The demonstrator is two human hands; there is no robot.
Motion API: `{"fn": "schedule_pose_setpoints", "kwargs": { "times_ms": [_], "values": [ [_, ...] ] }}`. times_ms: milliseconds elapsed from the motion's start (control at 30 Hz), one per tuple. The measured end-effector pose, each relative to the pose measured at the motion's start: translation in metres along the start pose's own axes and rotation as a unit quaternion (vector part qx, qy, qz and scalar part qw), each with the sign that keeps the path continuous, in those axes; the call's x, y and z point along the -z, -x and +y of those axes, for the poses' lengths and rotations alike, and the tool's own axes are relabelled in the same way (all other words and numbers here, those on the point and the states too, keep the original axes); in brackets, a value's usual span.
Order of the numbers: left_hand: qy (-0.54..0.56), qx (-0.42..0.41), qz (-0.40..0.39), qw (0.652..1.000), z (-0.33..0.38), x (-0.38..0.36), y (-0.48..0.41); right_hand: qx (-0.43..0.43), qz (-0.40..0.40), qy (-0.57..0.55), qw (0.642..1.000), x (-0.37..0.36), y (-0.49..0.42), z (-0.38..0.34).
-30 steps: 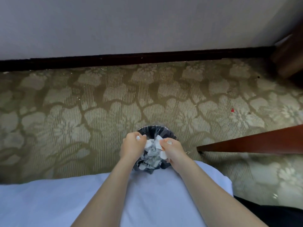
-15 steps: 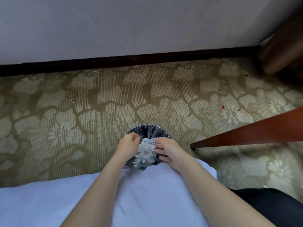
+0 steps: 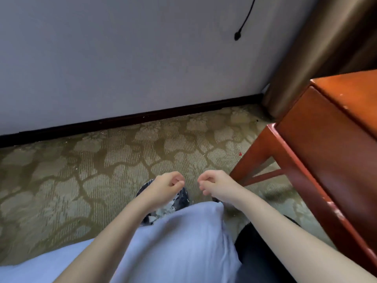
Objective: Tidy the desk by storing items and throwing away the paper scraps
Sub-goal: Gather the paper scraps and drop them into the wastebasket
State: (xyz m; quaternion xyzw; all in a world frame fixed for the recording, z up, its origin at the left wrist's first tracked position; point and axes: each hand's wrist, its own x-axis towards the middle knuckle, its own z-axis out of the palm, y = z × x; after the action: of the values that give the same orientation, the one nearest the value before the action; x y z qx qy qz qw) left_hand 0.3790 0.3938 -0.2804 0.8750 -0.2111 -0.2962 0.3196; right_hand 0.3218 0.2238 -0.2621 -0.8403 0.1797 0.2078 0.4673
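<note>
The paper scraps [image 3: 164, 210] lie as a pale, crumpled heap inside a small round waste bin [image 3: 182, 198] with a dark liner. It stands on the patterned carpet [image 3: 81, 170] right at the person's feet. Much of the bin is hidden by the left forearm and the hem of a light blue shirt [image 3: 183, 242].

The left hand [image 3: 166, 185] hovers above the bin with its fingers curled in and the thumb against them, and nothing shows in its grip. The right hand [image 3: 217, 185] hangs just beside it, apart from it and over the carpet rather than the bin. It is curled the same way and no paper is visible in it either.

The dumping step looks all but done. To finish it well, each hand should probably spread its fingers squarely over the bin's mouth, so that any sliver stuck to a palm drops inside. The right hand would need to come back toward the bin first. Torn paper is light and clings, so rubbing the fingertips together low over the bin seems safer than shaking the hands.

Pale specks dot the carpet around the bin and along the dark baseboard [image 3: 142, 117], but they are too small to tell whether they are paper. A look round the bin's foot seems worthwhile before going back to the reddish wooden desk [image 3: 326, 150] on the right, where storing may remain. Its top is mostly out of view.
</note>
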Motion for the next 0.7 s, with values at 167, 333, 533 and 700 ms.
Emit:
{"fn": "schedule_pose_setpoints", "kwargs": {
  "times_ms": [167, 333, 533, 700],
  "values": [
    [-0.114, -0.094, -0.012, 0.989, 0.078, 0.031, 0.033, 0.115, 0.085, 0.129, 0.981, 0.052, 0.074, -0.034],
    [-0.186, -0.179, -0.022, 0.966, 0.164, 0.055, 0.067, 0.185, 0.186, 0.093, 0.960, 0.103, 0.151, -0.056],
    [-0.217, -0.296, -0.012, 0.930, 0.264, 0.045, 0.106, 0.202, 0.299, 0.098, 0.927, 0.160, 0.239, -0.042],
    [-0.217, -0.383, -0.033, 0.897, 0.329, -0.001, 0.122, 0.157, 0.378, 0.105, 0.906, 0.197, 0.302, 0.005]
  ]
}}
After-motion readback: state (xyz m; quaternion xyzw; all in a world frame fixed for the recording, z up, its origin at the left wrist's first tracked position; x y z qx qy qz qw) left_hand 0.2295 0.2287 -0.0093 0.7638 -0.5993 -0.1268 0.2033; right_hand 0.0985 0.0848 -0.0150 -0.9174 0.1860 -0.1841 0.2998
